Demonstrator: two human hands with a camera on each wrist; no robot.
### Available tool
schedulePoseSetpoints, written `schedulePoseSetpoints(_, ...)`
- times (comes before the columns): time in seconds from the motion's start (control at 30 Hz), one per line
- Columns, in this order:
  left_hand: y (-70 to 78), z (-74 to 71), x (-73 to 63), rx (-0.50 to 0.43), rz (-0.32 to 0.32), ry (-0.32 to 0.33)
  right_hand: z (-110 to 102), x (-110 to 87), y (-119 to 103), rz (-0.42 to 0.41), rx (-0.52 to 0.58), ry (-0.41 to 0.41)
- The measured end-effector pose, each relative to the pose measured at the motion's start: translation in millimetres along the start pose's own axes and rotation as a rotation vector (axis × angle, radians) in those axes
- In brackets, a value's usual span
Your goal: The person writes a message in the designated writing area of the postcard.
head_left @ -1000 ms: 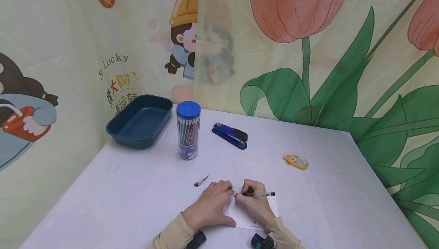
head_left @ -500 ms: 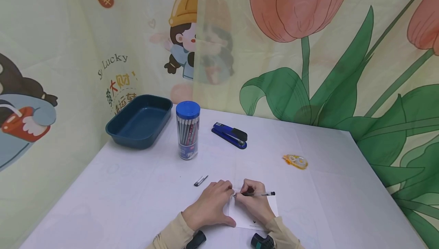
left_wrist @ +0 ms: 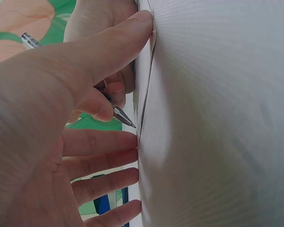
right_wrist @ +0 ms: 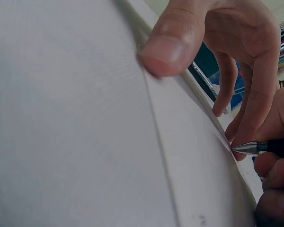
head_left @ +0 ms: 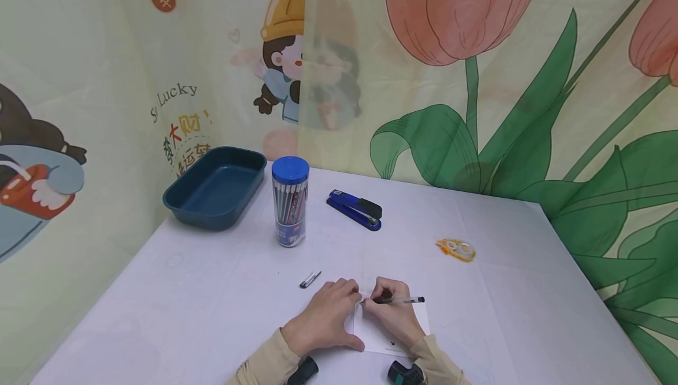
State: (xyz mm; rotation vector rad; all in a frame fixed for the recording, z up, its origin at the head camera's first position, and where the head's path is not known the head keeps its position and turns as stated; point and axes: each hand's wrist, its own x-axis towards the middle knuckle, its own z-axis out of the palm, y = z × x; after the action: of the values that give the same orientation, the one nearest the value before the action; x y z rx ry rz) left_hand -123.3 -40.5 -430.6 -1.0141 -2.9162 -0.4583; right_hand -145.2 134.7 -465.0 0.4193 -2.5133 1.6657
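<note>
Head view shows one pen (head_left: 408, 300) pinched between the thumb and fingers of the right hand (head_left: 397, 314), its tip at the far left corner of one piece of white paper (head_left: 376, 338), which lies beneath that hand and just right of the left hand (head_left: 325, 317). The left hand grasps nothing: its fingers spread with their tips down near that same corner, and its thumb rests at the paper's near left edge. The work looks like writing at an early point: the pen is uncapped, the paper is laid out and steadied and the tip is in place, while the visible surface is mostly bare apart from a small dark mark near the right wrist. Most of the writing, and perhaps recapping, seems left; the right hand covers part of the paper, so whether any strokes are down cannot be told. Counting the rest on the bench (head_left: 212, 302): one pen cap (head_left: 310, 279) just beyond the left hand; farther out past it, one lidded jar (head_left: 290, 233) of crowded, uncountable writing sticks (head_left: 288, 202) and one dark blue tray (head_left: 214, 223); one stapler (head_left: 355, 209) straight beyond both hands; and one correction tape (head_left: 458, 250) beyond the right hand, to its right.
</note>
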Motion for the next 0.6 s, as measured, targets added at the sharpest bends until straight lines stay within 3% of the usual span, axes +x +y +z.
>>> schedulePoseSetpoints(0.17,-0.3,-0.1,0.4,0.004,0.000,-0.002,1,-0.4,-5,0.034,-0.016,0.003)
schedulePoseSetpoints(0.3,-0.2,-0.2,0.6,0.007,0.003,0.000,-1,-3.8,-25,0.038,-0.016,0.002)
schedulePoseSetpoints(0.6,1.1,-0.8,-0.5,0.013,0.002,0.002,-1,-0.9,2,-0.015,0.014,0.001)
